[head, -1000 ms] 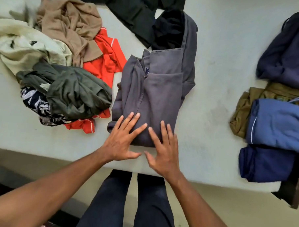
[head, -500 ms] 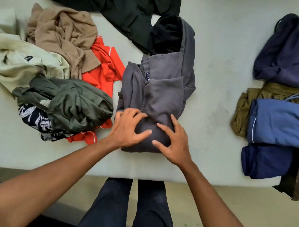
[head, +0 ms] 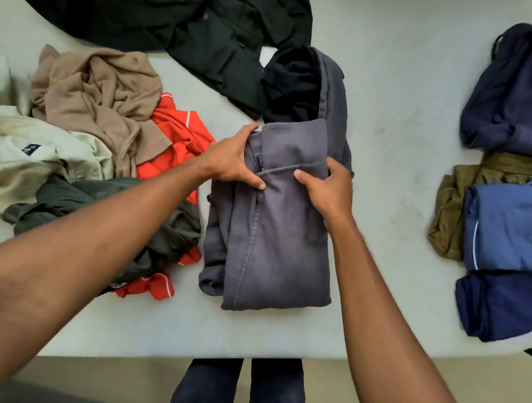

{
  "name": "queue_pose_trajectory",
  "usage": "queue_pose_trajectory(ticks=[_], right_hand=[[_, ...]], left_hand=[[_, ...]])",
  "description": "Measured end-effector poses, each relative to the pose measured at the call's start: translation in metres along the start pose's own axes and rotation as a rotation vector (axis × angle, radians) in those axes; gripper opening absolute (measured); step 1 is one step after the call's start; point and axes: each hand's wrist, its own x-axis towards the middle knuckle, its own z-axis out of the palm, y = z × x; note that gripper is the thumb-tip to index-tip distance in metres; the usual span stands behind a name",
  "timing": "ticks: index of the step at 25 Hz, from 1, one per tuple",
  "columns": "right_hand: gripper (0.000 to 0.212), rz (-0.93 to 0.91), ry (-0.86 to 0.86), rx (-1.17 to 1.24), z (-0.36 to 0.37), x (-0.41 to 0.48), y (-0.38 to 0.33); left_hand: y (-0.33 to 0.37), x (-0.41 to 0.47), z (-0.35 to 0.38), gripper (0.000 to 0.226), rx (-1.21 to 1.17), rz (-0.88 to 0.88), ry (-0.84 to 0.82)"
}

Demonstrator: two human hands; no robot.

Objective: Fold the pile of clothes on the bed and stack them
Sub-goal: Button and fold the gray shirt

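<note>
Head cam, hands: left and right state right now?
Left hand: grips the grey garment at the left edge of its folded flap.
Right hand: grips the same flap at its right edge.

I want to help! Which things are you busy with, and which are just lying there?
Busy with: grey hoodie, left hand, right hand, both gripping it.
Lying there: tan top, red shirt, green top, cream top, black clothes, folded blue pile.
</note>
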Motion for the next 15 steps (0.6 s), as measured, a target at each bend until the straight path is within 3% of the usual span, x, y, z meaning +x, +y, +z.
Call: queue_pose_trajectory(ticks=[2, 5, 6, 7, 11, 15], right_hand=[[0.033, -0.071, -0.048, 0.066, -0.003, -0.017, 0.0], [0.02, -0.196, -0.143, 0.12, -0.002, -0.03, -0.007], [0.012, -0.234, -0.119, 0.124, -0.003, -0.031, -0.013], [0.009, -0.266, -0.09, 0.137, -0.007, -0.033, -0.021], [0.027, -0.38, 0.035, 0.202, -0.02, -0.015, -0.066], [0.019, -0.363, 0.133, 0.106, -0.014, 0.055, -0.088]], left_hand=[[-0.001, -0.013, 0.007, 0.123, -0.158, -0.014, 0.024], [0.0, -0.028, 0.006, 0.044, -0.159, 0.02, 0.05], [0.003, -0.032, -0.001, 0.031, -0.134, 0.06, 0.076], [0.008, -0.036, -0.009, 0.028, -0.137, 0.102, 0.108], [0.037, -0.021, -0.052, 0.039, -0.188, 0.233, 0.248], [0.07, 0.031, -0.062, 0.059, 0.203, 0.07, 0.604]])
